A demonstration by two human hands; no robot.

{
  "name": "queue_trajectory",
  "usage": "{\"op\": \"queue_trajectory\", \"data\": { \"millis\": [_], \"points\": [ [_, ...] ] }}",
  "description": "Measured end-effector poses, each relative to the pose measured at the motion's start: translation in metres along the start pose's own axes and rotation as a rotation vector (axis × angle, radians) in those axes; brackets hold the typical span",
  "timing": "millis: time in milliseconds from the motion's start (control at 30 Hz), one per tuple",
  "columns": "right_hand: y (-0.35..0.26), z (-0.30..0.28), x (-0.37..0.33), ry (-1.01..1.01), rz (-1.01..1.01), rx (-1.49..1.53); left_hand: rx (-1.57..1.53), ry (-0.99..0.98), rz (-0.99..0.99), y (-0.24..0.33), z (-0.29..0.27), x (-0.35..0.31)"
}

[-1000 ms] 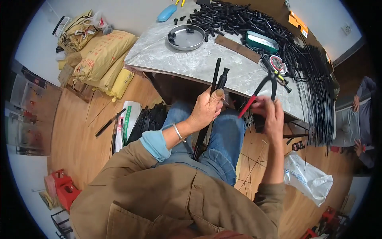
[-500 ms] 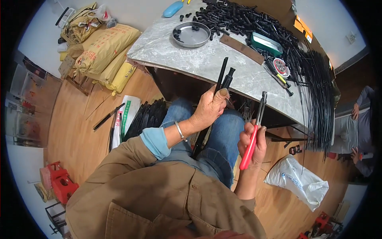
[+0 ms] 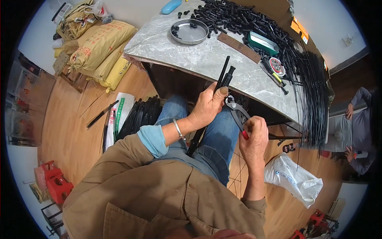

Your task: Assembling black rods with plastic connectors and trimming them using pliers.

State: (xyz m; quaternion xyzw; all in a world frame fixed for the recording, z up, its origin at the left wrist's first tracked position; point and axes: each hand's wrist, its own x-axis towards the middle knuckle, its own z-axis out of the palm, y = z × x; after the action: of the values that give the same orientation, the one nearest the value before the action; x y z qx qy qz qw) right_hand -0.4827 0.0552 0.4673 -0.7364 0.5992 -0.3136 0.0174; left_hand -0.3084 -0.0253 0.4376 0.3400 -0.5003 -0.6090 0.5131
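My left hand [image 3: 206,106] is wrapped round a bundle of slim black rods [image 3: 224,71], one thin and one thicker with a flared end, their tops leaning right above the thumb. Its lower length runs down between my knees. My right hand [image 3: 255,138] grips the red handles of a pair of pincers [image 3: 240,117]. The pincers' dark head lies just to the right of my left thumb, close against the bundle; whether the jaws bite on anything is too small to tell.
A marble-topped table [image 3: 159,44] stands ahead, with a round metal dish [image 3: 189,32], a heap of black tubular parts [image 3: 238,20], a brown strip [image 3: 238,47] and long black rods [image 3: 314,99]. Stacked sacks [image 3: 102,46] are at left, a white sack [image 3: 293,179] at right. Another person [image 3: 354,127] is far right.
My right hand has turned the pincers from upright to slanting left and brought their head against the bundle by my left hand. The left hand keeps its hold.
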Motion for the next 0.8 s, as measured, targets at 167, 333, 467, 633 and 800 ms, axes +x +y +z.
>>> {"op": "queue_trajectory", "data": {
  "millis": [167, 333, 467, 633, 800],
  "points": [
    [0.001, -0.008, 0.01, -0.017, -0.108, -0.173, 0.045, 0.018, -0.011, 0.0, -0.002, -0.001],
    [0.01, -0.014, 0.003, -0.204, -0.008, 0.081, 0.073, 0.02, -0.007, -0.005, 0.0, 0.0],
    [0.014, -0.013, -0.012, -0.843, 0.786, 1.558, 0.164, 0.008, 0.032, -0.008, 0.003, -0.005],
    [0.015, -0.038, 0.012, -1.12, 0.622, 0.919, -0.004, -0.097, -0.06, 0.003, 0.004, -0.007],
    [0.015, -0.04, -0.001, -0.63, 0.434, 0.996, -0.076, -0.123, -0.124, 0.004, -0.007, -0.007]
  ]
}}
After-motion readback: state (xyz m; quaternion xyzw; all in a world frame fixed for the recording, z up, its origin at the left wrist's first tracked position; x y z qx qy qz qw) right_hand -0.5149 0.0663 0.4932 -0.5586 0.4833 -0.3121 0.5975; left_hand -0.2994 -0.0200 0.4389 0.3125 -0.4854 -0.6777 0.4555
